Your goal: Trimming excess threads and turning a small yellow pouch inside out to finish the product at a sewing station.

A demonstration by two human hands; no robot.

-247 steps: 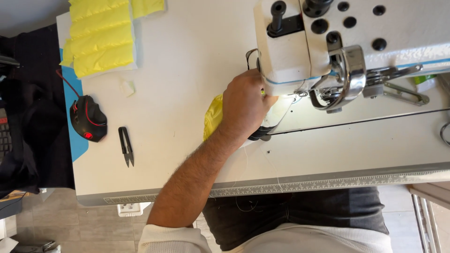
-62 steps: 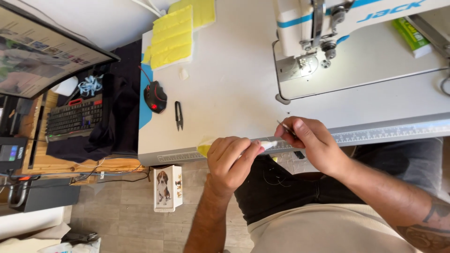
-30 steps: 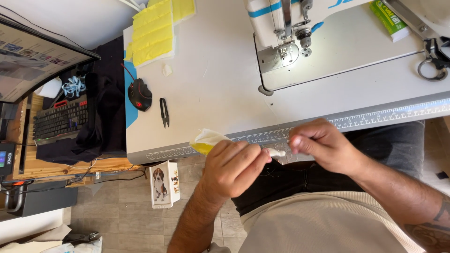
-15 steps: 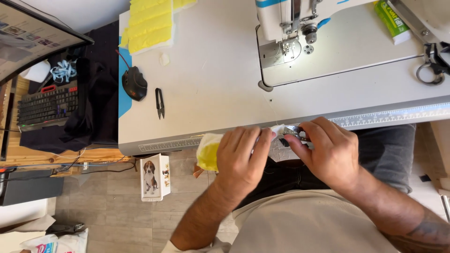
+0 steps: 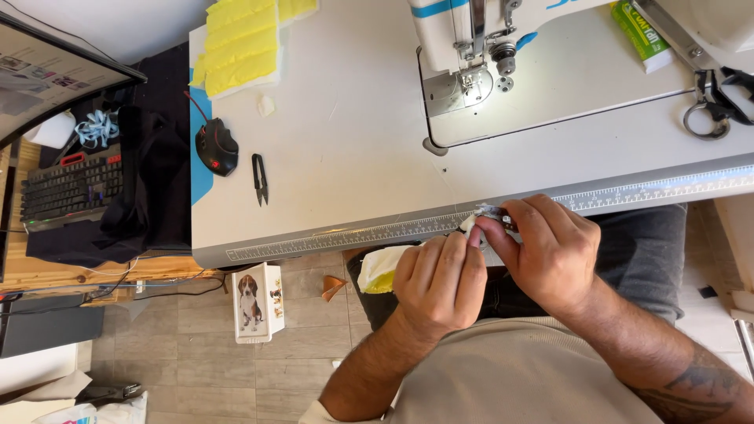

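My left hand (image 5: 440, 284) is closed around a small yellow and white fabric piece (image 5: 382, 269), held just below the front edge of the white sewing table (image 5: 345, 141). My right hand (image 5: 546, 253) pinches the white end of that piece (image 5: 470, 224) together with a small dark tool, whose kind I cannot tell. Both hands meet at the table's ruler strip (image 5: 644, 192). The white sewing machine (image 5: 479, 31) stands at the back, its needle area lit, apart from both hands.
Black thread snips (image 5: 260, 177) and a black computer mouse (image 5: 217, 148) lie at the left of the table. Stacked yellow fabric pieces (image 5: 239, 43) sit at the back left. Scissors (image 5: 711, 106) lie far right. A keyboard (image 5: 71, 188) is on a side desk.
The fabric piece left the machine's needle area. Both hands drew it back to the table's front edge, then lower towards my lap, and now sit closer together.
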